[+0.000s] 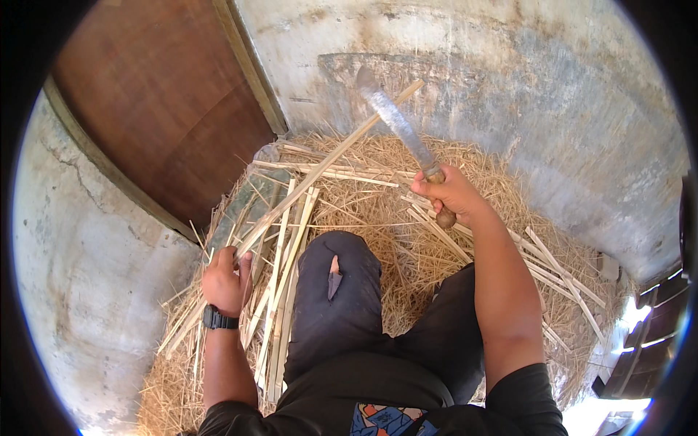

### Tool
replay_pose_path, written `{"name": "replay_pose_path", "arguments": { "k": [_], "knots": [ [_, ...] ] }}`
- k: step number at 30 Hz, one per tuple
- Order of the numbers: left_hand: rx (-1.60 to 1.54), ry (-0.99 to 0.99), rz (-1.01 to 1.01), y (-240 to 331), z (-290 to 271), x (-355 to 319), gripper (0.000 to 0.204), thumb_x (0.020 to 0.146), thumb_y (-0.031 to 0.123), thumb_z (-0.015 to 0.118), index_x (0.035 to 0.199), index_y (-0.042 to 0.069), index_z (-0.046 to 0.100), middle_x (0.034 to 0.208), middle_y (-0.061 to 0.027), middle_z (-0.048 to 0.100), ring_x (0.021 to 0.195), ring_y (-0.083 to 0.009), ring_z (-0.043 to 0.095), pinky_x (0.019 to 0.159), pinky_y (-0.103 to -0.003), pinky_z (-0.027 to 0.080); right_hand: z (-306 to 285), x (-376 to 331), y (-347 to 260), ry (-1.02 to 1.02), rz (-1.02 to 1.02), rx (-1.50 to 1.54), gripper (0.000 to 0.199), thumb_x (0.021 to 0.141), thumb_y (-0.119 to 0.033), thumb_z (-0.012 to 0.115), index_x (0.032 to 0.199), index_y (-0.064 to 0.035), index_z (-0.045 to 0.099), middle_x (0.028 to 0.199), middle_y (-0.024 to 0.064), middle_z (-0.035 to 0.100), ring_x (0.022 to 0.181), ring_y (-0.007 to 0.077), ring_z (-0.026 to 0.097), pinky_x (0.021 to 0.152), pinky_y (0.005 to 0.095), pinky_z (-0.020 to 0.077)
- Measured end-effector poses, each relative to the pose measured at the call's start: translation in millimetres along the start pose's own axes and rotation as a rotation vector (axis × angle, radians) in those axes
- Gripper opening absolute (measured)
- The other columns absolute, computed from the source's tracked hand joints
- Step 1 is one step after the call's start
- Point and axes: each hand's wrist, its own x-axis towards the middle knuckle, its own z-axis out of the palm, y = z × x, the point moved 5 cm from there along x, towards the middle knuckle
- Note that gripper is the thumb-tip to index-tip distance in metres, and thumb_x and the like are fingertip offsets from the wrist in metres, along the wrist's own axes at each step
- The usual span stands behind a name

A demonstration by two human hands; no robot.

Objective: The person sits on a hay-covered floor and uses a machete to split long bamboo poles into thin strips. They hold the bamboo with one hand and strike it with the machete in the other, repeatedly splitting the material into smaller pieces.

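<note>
The left hand (227, 280) is closed around the near end of a long bamboo strip (327, 163) that slants up across the raised knee (342, 276). The right hand (452, 192), right of the knee, grips the wooden handle of a machete (398, 123), blade raised beside the strip's far end. Split strips (287, 247) and straw (378, 211) lie around the knee.

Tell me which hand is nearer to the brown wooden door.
Left. The left hand grips the long bamboo strip just below the wooden door. The right hand holds the knife on the far side of the strip, toward the concrete wall.
</note>
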Motion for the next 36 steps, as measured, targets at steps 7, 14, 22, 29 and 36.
{"name": "replay_pose_path", "arguments": {
  "k": [7, 14, 22, 29, 36],
  "knots": [
    [-0.059, -0.093, -0.049, 16, 5, 18, 0.030, 0.096, 0.032, 0.070, 0.104, 0.003, 0.067, 0.087, -0.0191, 0.070, 0.072, -0.0364, 0.069, 0.064, -0.045, 0.053, 8, -8, 0, -0.108, -0.029, 0.013, 0.044, 0.089, -0.019, 0.082, 0.122, -0.0027, 0.059, 0.078, -0.0013, 0.058, 0.054, 0.0060, 0.052, 0.051, 0.0223, 0.0446],
    [-0.086, -0.049, 0.003, 37, 11, 25, 0.028, 0.095, 0.029, 0.072, 0.102, 0.002, 0.067, 0.085, -0.0193, 0.069, 0.074, -0.0376, 0.068, 0.066, -0.045, 0.053, -23, -19, -2, -0.008, 0.000, 0.005, 0.036, 0.091, -0.018, 0.080, 0.116, -0.0046, 0.059, 0.072, -0.0034, 0.052, 0.054, 0.0062, 0.048, 0.052, 0.0234, 0.0445],
    [-0.121, -0.088, 0.037, 68, 25, 53, 0.029, 0.096, 0.031, 0.070, 0.100, 0.003, 0.067, 0.082, -0.0190, 0.069, 0.074, -0.0400, 0.068, 0.066, -0.047, 0.052, 11, -16, -3, -0.126, 0.006, -0.156, 0.035, 0.090, -0.020, 0.081, 0.115, -0.0042, 0.061, 0.071, -0.0037, 0.056, 0.051, 0.0054, 0.049, 0.050, 0.0230, 0.0423],
    [-0.295, -0.304, 0.001, 95, 37, 72, 0.037, 0.099, 0.034, 0.065, 0.085, 0.000, 0.062, 0.069, -0.0210, 0.062, 0.067, -0.0422, 0.063, 0.061, -0.049, 0.046, 25, -22, -5, -0.113, -0.044, -0.285, 0.032, 0.090, -0.022, 0.082, 0.107, -0.0023, 0.064, 0.084, 0.0001, 0.064, 0.052, 0.0054, 0.051, 0.050, 0.0249, 0.0426],
    [-0.464, -0.502, -0.064, 96, 56, 85, 0.047, 0.101, 0.043, 0.062, 0.082, 0.000, 0.061, 0.064, -0.0183, 0.060, 0.061, -0.0359, 0.061, 0.059, -0.046, 0.045, 23, -19, -4, -0.034, -0.078, -0.295, 0.036, 0.089, -0.026, 0.084, 0.108, -0.0032, 0.064, 0.084, 0.0016, 0.065, 0.054, 0.0057, 0.054, 0.051, 0.0252, 0.0443]
  ]
}}
